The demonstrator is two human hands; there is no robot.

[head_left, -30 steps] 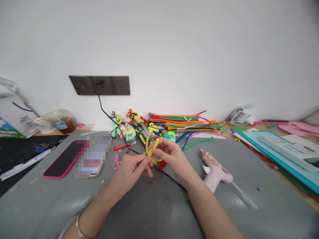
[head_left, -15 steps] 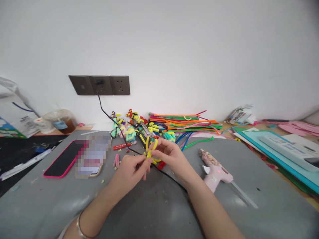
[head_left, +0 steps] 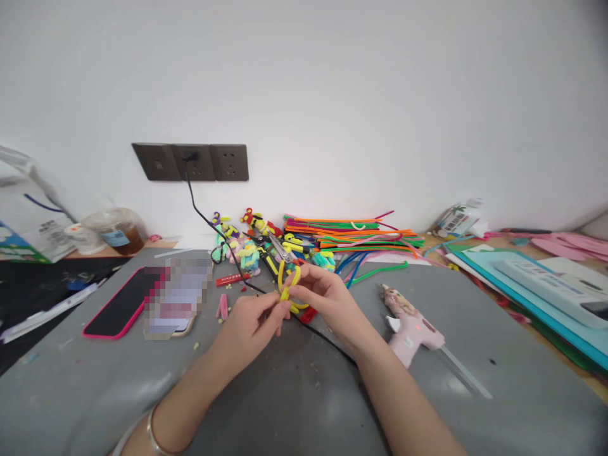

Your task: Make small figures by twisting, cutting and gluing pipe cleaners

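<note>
Head view, one piece of handwork. Yellow pipe-cleaner piece [head_left: 285, 292], bent into open loops, at the centre of the frame, raised in front of the tools and scraps behind. Left hand [head_left: 254, 324]: thumb and forefinger closed on its lower end. Right hand [head_left: 331, 303]: thumb and fingers pinching its right side; exact contact behind the knuckles impossible to tell. Faults to be feared, with causes. First, springing open of the loops, from too light a pinch by either hand. Second, kinking or flattening, from too hard a squeeze on a thin bendable core. Third, snagging on the black cord [head_left: 327, 341], running from the wall sockets [head_left: 190, 163] at upper left, behind the fingers and down beside the right forearm; a tug there perhaps enough to jerk the work. Fourth, a possible burn: pink glue gun [head_left: 409, 322], right of centre, near the right forearm, showing a small red glow, perhaps hot at the nozzle. Fifth, a scratch or tangle from scissors [head_left: 281, 248] and red scrap [head_left: 308, 315], just beyond the fingertips, if reaching forward without care.
</note>
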